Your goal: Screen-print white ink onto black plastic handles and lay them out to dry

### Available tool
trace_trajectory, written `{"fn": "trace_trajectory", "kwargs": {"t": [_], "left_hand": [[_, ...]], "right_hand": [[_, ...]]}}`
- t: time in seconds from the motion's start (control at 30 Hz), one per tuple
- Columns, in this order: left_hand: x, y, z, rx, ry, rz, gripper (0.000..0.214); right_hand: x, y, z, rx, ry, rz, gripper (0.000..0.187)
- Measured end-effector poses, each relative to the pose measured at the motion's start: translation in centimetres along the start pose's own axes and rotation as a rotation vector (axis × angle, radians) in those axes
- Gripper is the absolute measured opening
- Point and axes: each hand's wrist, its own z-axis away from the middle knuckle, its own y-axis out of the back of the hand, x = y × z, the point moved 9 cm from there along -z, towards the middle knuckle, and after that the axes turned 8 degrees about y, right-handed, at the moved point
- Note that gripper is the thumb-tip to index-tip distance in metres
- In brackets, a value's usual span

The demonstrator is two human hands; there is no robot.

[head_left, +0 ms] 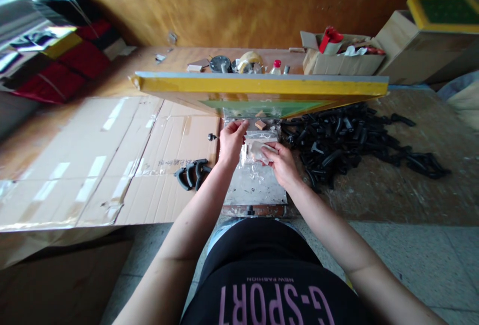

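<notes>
My left hand (232, 138) reaches under the raised yellow-framed screen (262, 85), its fingers curled at the far edge of a small metal printing plate (258, 188). My right hand (279, 160) pinches a pale, clear-wrapped piece (254, 149) lying on that plate. A small wooden block (260, 124) sits just beyond the fingers, under the screen.
A big heap of black plastic handles (344, 145) lies to the right of the plate, and three of them (192, 173) lie to the left on flattened cardboard (93, 165). Tape rolls, bottles and a cardboard box (340, 58) stand at the back of the bench.
</notes>
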Motion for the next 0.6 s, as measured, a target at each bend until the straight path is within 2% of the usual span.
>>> {"fn": "trace_trajectory", "kwargs": {"t": [0.13, 0.27, 0.43, 0.6], "left_hand": [[0.2, 0.1, -0.6, 0.023, -0.012, -0.007, 0.029], [-1.0, 0.1, 0.4, -0.009, 0.079, -0.018, 0.031], [-2.7, -0.8, 1.7, -0.141, 0.207, 0.009, 0.04], [-3.1, -0.7, 1.5, -0.137, 0.211, 0.042, 0.038]], "right_hand": [[0.0, 0.6, -0.1, 0.02, 0.006, 0.009, 0.035], [-0.3, 0.7, -1.2, 0.071, 0.04, 0.004, 0.036], [-0.4, -0.4, -3.0, 0.089, 0.091, 0.033, 0.035], [-0.4, -1.4, -4.1, 0.068, 0.109, 0.079, 0.034]]}}
